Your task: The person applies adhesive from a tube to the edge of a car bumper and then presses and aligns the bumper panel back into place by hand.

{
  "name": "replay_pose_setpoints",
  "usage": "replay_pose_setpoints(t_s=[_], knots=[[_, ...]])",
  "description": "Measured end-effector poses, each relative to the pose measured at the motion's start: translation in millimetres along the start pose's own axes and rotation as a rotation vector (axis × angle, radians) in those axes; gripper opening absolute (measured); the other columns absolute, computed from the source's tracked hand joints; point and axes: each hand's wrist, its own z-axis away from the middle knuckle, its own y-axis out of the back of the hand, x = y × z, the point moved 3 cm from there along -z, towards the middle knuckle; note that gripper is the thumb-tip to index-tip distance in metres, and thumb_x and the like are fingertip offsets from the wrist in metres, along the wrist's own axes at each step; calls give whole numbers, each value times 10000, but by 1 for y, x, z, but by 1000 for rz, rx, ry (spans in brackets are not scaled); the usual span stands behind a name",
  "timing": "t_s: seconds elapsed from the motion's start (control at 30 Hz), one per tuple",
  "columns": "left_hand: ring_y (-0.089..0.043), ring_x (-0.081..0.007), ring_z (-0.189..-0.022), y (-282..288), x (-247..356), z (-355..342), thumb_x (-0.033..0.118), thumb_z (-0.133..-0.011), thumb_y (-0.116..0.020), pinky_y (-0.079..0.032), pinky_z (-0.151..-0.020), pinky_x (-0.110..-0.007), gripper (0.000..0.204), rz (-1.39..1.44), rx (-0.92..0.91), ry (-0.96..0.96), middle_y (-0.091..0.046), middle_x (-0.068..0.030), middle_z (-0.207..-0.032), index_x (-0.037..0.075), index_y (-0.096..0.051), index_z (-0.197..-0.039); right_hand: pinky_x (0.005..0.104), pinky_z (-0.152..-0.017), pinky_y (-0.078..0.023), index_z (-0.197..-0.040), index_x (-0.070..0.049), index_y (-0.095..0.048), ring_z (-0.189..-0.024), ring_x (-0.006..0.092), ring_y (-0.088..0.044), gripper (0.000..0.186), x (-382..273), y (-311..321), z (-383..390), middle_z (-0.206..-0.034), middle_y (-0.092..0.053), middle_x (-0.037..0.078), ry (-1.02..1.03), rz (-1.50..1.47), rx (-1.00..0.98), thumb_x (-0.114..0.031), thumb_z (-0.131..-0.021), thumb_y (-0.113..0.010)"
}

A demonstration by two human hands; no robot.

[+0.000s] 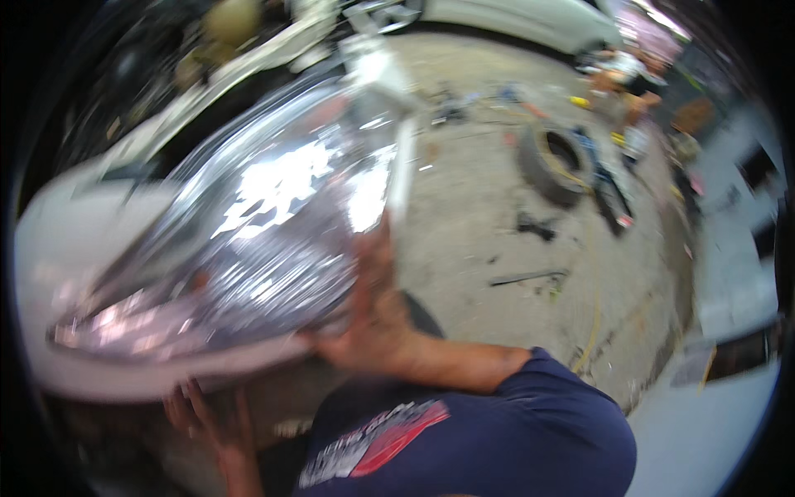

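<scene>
A car headlight (265,215) with a clear, shiny lens fills the left middle, set in pale bodywork (99,224). My right hand (373,306) rests against the headlight's right and lower edge, fingers extended and thumb out, blurred by motion. Below the pale bumper edge, my left hand (207,422) has its fingers stretched apart and raised to the lower rim; whether they touch it is unclear. My forearms come in from below, beside my dark blue shirt.
A tire (555,166) lies on the concrete floor (472,224), with a dark bar (526,276), a yellow hose (595,306) and several blurred tools. A white car (522,25) stands behind. Another person (621,74) is at the upper right, near a pale wall (729,265).
</scene>
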Motion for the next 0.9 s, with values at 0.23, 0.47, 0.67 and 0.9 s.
replay_pose_setpoints(t_s=[0.23,0.47,0.67,0.9], knots=[[-252,-515,-1664,5,-49,-22,620,-686,-1023,-293,-1342,-626,1513,35,150,218,-231,-304,-1801,-32,-187,-1765,621,-1385,-81,-1770,-22,170,-1718,522,61,1643,-1,2,9,-1838,109,326,-42,89,-46,-461,-747,-1038],[-162,-501,-1709,-7,-79,-4,691,-625,-1004,-250,-1365,-622,1621,53,111,250,-164,-290,-1842,-33,-125,-1779,610,-1388,-63,-1781,-38,136,-1726,492,54,1636,-3,-3,10,-1849,71,302,-29,51,-29,-444,-732,-1052],[-87,-519,-1722,-17,-68,-9,748,-616,-982,-222,-1370,-621,1667,148,106,258,-83,-318,-1850,-15,-76,-1789,597,-1392,-59,-1783,-38,133,-1729,486,65,1622,0,0,10,-1852,74,303,-58,80,-40,-471,-749,-1040],[24,-594,-1702,-19,61,-66,916,-645,-869,-37,-1341,-741,1723,149,202,106,32,-373,-1837,-55,-9,-1779,600,-1391,-53,-1785,-38,121,-1728,489,71,1629,1,-6,10,-1850,63,309,-28,33,-19,-488,-738,-1042]])
